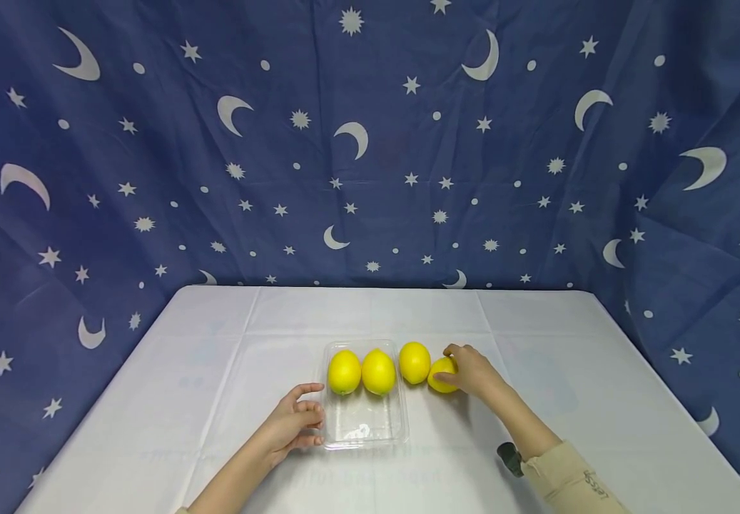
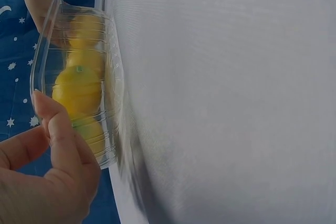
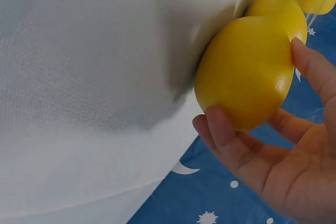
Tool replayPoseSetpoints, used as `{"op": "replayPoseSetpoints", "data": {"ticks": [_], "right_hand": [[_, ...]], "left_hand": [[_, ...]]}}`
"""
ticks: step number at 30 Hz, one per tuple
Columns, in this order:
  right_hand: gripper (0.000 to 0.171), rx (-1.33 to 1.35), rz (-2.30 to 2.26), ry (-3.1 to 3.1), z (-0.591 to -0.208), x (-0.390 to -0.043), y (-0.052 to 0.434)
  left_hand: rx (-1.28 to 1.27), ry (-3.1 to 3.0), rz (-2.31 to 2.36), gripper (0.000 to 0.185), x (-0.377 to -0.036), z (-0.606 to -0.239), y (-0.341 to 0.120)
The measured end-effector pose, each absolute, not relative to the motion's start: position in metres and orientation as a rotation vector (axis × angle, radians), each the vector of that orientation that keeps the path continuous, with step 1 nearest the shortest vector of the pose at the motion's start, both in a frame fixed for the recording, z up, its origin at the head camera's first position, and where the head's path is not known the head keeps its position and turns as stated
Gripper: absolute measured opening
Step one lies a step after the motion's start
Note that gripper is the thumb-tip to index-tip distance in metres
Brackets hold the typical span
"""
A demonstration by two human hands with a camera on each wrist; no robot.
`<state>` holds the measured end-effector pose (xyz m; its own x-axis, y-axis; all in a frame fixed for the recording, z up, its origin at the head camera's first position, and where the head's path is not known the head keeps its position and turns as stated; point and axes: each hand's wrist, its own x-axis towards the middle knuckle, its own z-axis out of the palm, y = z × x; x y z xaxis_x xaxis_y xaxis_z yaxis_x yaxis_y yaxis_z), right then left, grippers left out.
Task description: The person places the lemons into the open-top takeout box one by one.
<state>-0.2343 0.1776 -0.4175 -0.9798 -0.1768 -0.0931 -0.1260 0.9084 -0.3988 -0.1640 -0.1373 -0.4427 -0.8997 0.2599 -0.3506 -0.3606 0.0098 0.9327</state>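
A clear plastic container (image 1: 370, 425) lies on the white-covered table, with two yellow lemons (image 1: 344, 372) side by side in its far half. My left hand (image 1: 291, 426) holds the container's left rim; in the left wrist view its bent fingers (image 2: 60, 129) are at the lip. To the right of the container stands a third lemon (image 1: 414, 363), outside it. Beside that one, my right hand (image 1: 474, 371) grips a fourth-placed, rightmost lemon (image 3: 244, 72), thumb and fingers spread around its sides. This lemon overlaps its neighbour in the right wrist view.
The white tablecloth (image 1: 215, 343) shows fold creases. Behind the table and along both sides hangs a blue curtain (image 1: 382, 178) with moons and stars. A dark green object (image 1: 509, 459) shows at the right wrist, beside the beige sleeve (image 1: 569, 475).
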Motion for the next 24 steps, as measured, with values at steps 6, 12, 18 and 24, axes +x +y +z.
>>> {"op": "replayPoseSetpoints", "data": {"ticks": [6, 12, 18, 24], "right_hand": [[0.048, -0.233, -0.655, 2.863, -0.4145, -0.2363, 0.1783], [0.049, -0.266, -0.705, 2.817, -0.4142, -0.2352, 0.1769], [0.049, -0.247, -0.746, 2.826, -0.4183, -0.2328, 0.1759], [0.05, -0.264, -0.748, 2.823, -0.4188, -0.2312, 0.174]], "left_hand": [[-0.095, 1.859, 1.952, 0.055, -0.1634, -0.4434, -0.1372], [-0.094, 1.859, 1.951, 0.055, -0.1634, -0.4441, -0.1376], [-0.1, 1.866, 1.949, 0.055, -0.1635, -0.443, -0.1374], [-0.105, 1.861, 1.955, 0.055, -0.1636, -0.4431, -0.137]]}}
